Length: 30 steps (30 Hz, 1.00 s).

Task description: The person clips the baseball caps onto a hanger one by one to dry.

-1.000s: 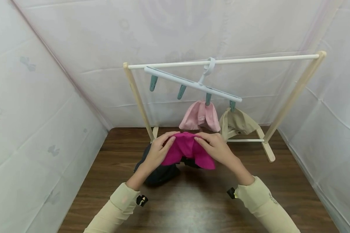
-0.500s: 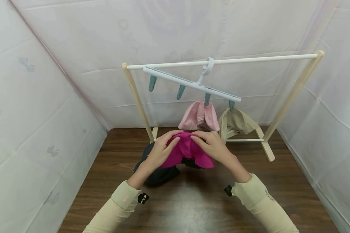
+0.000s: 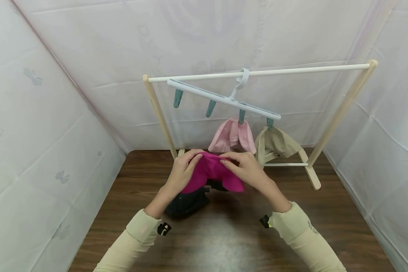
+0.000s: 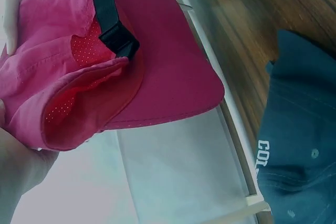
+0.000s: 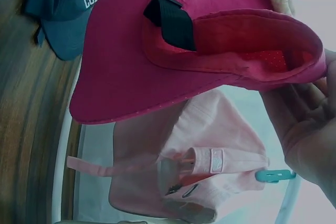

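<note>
Both hands hold a magenta cap (image 3: 215, 169) up over the table, pinching its top edge at either side. The left hand (image 3: 182, 170) grips its left part, thumb toward me; the right hand (image 3: 248, 170) pinches the right part. In the left wrist view the cap's brim (image 4: 173, 61) and black strap with buckle (image 4: 116, 30) show. The right wrist view shows its open underside and red inner band (image 5: 236, 40). Behind it, a pink cap (image 3: 232, 136) and a beige cap (image 3: 275, 143) hang from clips on a pale blue hanger (image 3: 221, 97).
A dark cap (image 3: 187, 204) with white lettering lies on the brown table (image 3: 224, 241), partly hidden by the left hand and magenta cap. The hanger hooks over a white rod (image 3: 309, 70) of a wooden rack. Two clips at its left, one a teal clip (image 3: 178, 99), hold nothing.
The left hand has shifted slightly left from half a second ago, and the hands are farther apart. The magenta cap's top edge is stretched wider and its lower edges sit slightly higher.
</note>
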Tool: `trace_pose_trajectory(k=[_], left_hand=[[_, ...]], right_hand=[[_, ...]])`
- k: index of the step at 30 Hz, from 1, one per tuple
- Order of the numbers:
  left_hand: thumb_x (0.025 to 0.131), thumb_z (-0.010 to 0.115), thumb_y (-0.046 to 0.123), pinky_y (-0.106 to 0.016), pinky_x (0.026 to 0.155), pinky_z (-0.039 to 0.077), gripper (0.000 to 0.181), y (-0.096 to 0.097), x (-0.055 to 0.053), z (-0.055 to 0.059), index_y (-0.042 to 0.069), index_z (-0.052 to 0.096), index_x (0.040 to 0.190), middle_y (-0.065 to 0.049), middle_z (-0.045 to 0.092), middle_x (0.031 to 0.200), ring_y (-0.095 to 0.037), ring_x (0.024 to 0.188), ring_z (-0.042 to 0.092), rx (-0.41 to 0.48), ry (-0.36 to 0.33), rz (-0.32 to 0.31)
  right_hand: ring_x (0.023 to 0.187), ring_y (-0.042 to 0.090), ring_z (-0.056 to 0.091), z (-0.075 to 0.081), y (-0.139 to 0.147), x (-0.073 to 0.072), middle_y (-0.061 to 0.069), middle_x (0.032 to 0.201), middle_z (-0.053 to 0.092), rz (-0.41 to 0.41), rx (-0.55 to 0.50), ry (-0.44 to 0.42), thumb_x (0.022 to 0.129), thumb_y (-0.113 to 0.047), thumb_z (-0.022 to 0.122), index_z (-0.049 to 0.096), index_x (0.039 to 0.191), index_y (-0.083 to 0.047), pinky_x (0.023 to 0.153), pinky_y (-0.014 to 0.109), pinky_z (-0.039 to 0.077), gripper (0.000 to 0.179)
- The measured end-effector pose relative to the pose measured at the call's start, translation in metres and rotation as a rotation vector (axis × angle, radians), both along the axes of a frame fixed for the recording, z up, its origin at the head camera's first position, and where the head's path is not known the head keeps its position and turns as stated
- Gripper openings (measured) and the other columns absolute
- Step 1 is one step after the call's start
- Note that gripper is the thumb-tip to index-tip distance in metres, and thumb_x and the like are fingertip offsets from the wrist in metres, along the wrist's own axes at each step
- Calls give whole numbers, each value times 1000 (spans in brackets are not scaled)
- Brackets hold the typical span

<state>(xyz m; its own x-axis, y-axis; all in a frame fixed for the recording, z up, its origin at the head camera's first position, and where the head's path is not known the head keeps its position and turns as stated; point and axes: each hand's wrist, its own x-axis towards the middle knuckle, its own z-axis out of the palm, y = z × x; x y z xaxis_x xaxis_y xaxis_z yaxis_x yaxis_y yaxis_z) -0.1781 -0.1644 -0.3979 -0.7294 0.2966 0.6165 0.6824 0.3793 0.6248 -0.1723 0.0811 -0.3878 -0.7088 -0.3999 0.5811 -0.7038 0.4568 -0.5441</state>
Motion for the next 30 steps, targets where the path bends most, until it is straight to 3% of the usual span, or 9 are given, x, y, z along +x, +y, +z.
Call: trace_pose_trajectory(k=[6,13,19,23,30], left_hand=[[108,52,25,-33,89,52,25,1,2,-2,16,68,125,2,71,119,-12,108,65,-6,-81,-9],[109,50,28,-37,94,52,33,4,8,-16,14,60,137,1,66,131,-14,114,63,-3,-191,-43],[105,59,29,-34,88,55,34,7,12,-19,20,57,137,0,65,130,-14,108,65,31,-237,-62],[102,64,24,-27,79,54,26,8,11,-13,18,63,127,-2,69,118,-14,96,65,95,-235,-49],[98,66,10,-21,69,44,10,9,8,-4,6,68,107,-9,71,101,-14,81,54,118,-150,40]], right_hand=[[63,8,52,3,-3,-1,0,85,75,-20,-6,11,94,-13,73,78,109,-8,57,24,43,17],[66,9,55,3,-5,-1,4,89,76,-20,-19,16,94,-11,73,79,107,-6,59,23,45,15],[64,8,55,4,-6,0,4,87,76,-17,-27,16,94,-11,73,78,107,-6,57,23,45,15],[61,6,50,6,-8,-1,-1,80,73,-5,-31,29,93,-11,74,79,107,-7,55,23,42,15],[56,6,44,8,-12,-1,-8,65,59,38,-47,-4,94,-10,74,79,108,-9,53,23,38,15]])
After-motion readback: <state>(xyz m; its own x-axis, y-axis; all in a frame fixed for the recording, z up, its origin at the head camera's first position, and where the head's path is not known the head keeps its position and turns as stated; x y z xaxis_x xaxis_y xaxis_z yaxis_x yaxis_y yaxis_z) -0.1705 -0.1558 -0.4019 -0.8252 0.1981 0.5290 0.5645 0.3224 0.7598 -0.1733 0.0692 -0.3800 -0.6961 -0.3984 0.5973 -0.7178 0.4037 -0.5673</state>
